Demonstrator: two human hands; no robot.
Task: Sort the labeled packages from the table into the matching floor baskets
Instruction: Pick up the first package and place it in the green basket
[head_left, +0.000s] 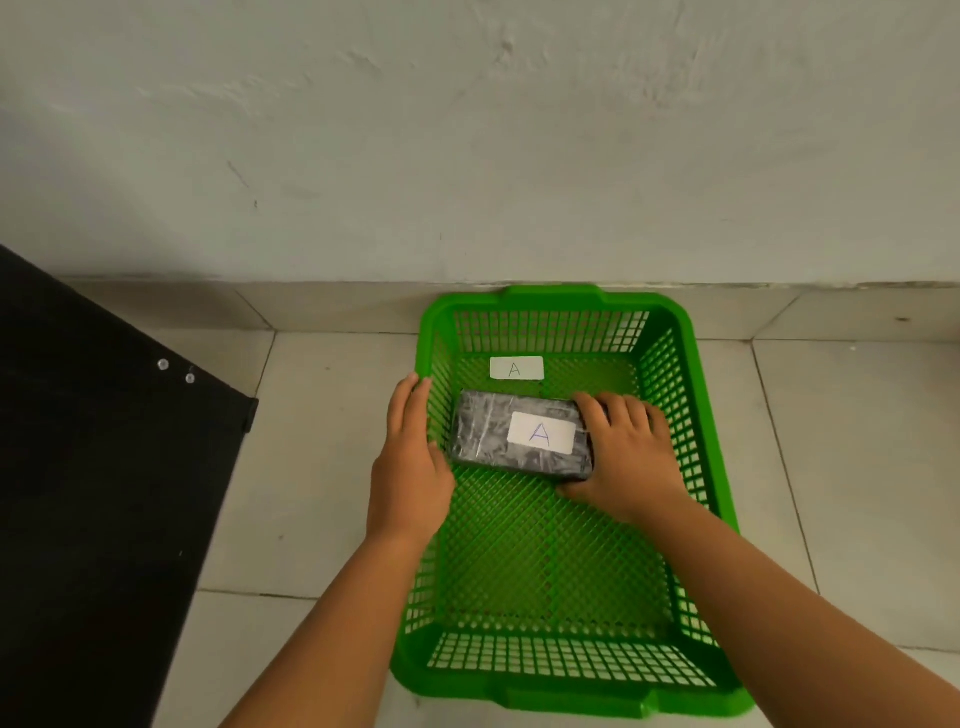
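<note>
Two bare forearms reach in from 6 o'clock. Pale wall (467, 130) fills the upper half, with tiled floor (322, 467) below it. At 9 o'clock a black worktop (104, 467) shows one corner. On the floor right of centre sits the green mesh basket (696, 374). Low inside it, toward its 12 o'clock end, is the dark wrapped package (483, 436). The right hand (623, 452) grips the package's 3 o'clock end, fingers curled over it. The left hand (410, 457) rests straight-fingered on the basket's 9 o'clock wall. A white "A" label (541, 432) faces up on the package; a smaller "A" tag (516, 368) lies on the basket bottom beyond.
</note>
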